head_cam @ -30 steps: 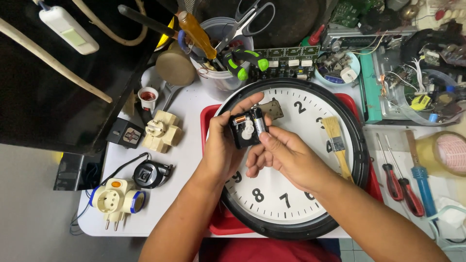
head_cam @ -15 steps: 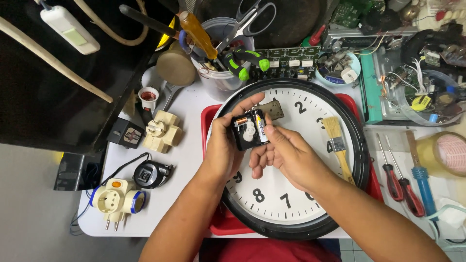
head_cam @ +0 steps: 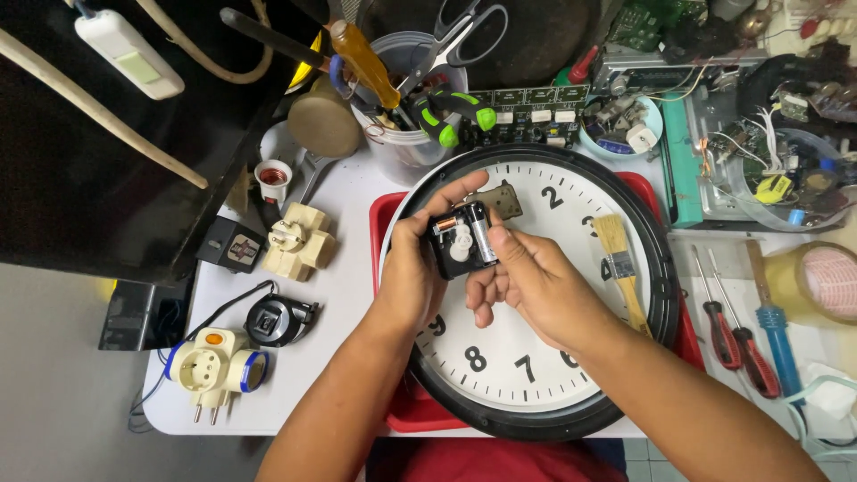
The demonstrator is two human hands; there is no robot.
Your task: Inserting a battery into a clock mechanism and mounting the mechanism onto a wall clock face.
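My left hand (head_cam: 412,268) and my right hand (head_cam: 536,284) together hold a small black clock movement (head_cam: 462,241) above the dial of a big round wall clock (head_cam: 536,357). A battery sits in the movement, with a white gear beside it. My left thumb and fingers grip the movement's left side. The fingers of my right hand press on its right edge, at the battery. The clock has a black rim and a white face with black numerals, and it lies on a red tray (head_cam: 388,214). A paintbrush (head_cam: 620,268) rests on the clock face to the right.
A plastic cup of tools (head_cam: 402,98) with scissors and a screwdriver stands behind the clock. Cream and black plug adapters (head_cam: 299,241) lie on the white table at left. Red-handled screwdrivers (head_cam: 728,330), a blue one and a tape roll (head_cam: 830,281) lie at right. Circuit boards crowd the back.
The movement has been turned slightly in my hands, and my right fingers have shifted along its right edge. The clock and tools have not moved.
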